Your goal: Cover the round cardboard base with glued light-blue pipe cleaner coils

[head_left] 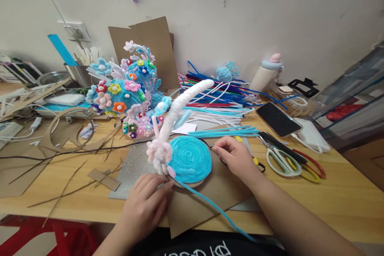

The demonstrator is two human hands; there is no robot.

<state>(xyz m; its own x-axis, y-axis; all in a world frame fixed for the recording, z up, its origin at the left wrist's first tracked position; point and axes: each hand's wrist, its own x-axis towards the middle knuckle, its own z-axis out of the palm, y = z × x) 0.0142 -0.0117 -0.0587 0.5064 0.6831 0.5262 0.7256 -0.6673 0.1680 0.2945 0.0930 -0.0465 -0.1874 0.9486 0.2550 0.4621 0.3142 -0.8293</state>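
A round disc (189,158) coiled with bright blue pipe cleaner lies on brown cardboard in front of me, its pale rim showing below. From its left edge rises a curved, white-wrapped stem (177,110) with pale pink flowers (159,152) at its foot and a blue flower (163,106) higher up. My left hand (148,198) is closed on the disc's lower-left rim. A loose blue pipe cleaner (219,208) trails from the disc toward my lap. At the disc's right edge, my right hand (235,156) pinches something thin and dark, mostly hidden by the fingers.
Finished flower-covered blue pieces (120,96) stand at the back left. Bundled pipe cleaners (216,92) lie behind the disc. To the right are a phone (279,119), scissors (283,162), red-and-yellow-handled pliers (309,164) and a bottle (265,72). Cardboard scraps (103,179) and a black cable (75,153) lie left.
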